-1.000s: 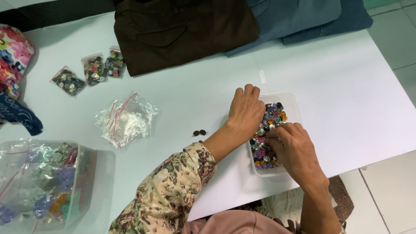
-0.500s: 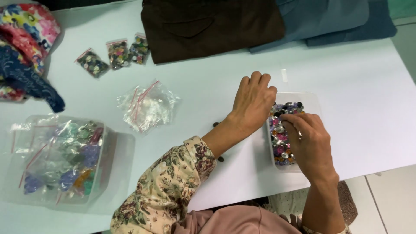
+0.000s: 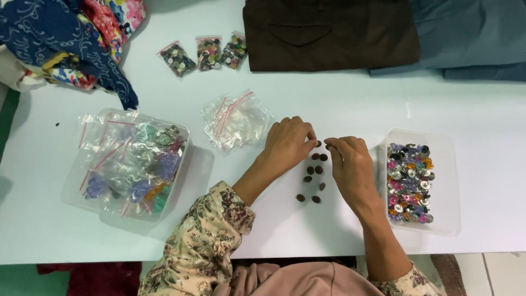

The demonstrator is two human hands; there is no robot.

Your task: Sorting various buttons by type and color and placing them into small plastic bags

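Several small brown buttons lie loose on the white table between my hands. My left hand rests just left of them, its fingertips pinched on one brown button at the top of the group. My right hand is just right of the group, thumb and fingers closed on another brown button. A clear plastic tray full of mixed coloured buttons stands to the right of my right hand.
An empty clear zip bag lies left of my left hand. A clear tub of bagged buttons stands at the left. Three small button bags, brown cloth, blue cloth and patterned fabrics line the far edge.
Both hands have left the button tray and moved left onto the bare table. More brown buttons now lie there. The view has shifted, so the tray sits further right.
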